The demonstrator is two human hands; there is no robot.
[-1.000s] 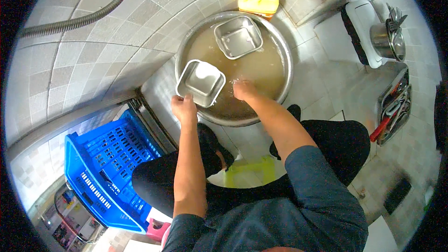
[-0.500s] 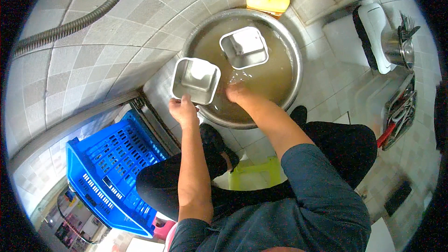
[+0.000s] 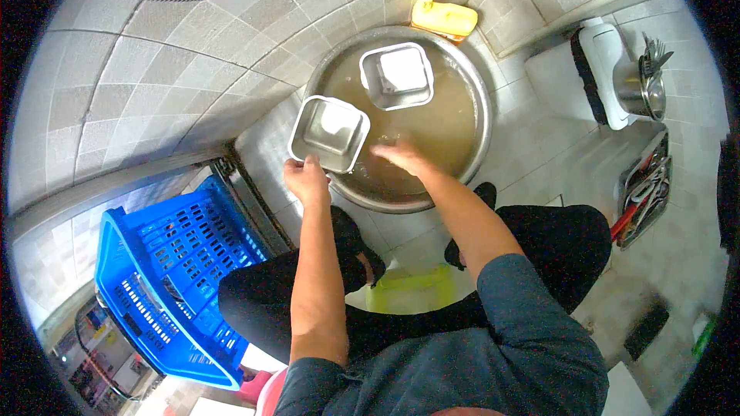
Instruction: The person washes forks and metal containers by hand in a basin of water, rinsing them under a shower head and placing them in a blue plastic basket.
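Mostly, tiled wall (image 3: 208, 54) rose ahead and to the left of both hands. Next in size, a round metal basin (image 3: 484, 139) of murky brownish water (image 3: 439, 135) stood in front of them: the right hand (image 3: 399, 156) was over its nearer half, and the left hand (image 3: 306, 181) was just beside its near-left rim. A blue slotted crate (image 3: 196, 231) stood left of the left hand and closer to the body. Well to the right of the right hand lay a heap of utensils (image 3: 651, 192), one with a red handle.

Directly ahead of the left hand was a metal pan (image 3: 327, 127), tilted over the basin's left edge, its hollow facing up. The left hand pinched its near edge, thumb over the rim. A second metal pan (image 3: 412, 95) sat in the water beyond the right hand, and farther ahead, outside the basin, stood a yellow jug (image 3: 443, 15). A metal pot (image 3: 630, 92) with forks stood far to that hand's right. Smallest, the right hand's fingers stretched leftward, somewhat blurred; whether they touched the water could not be told.
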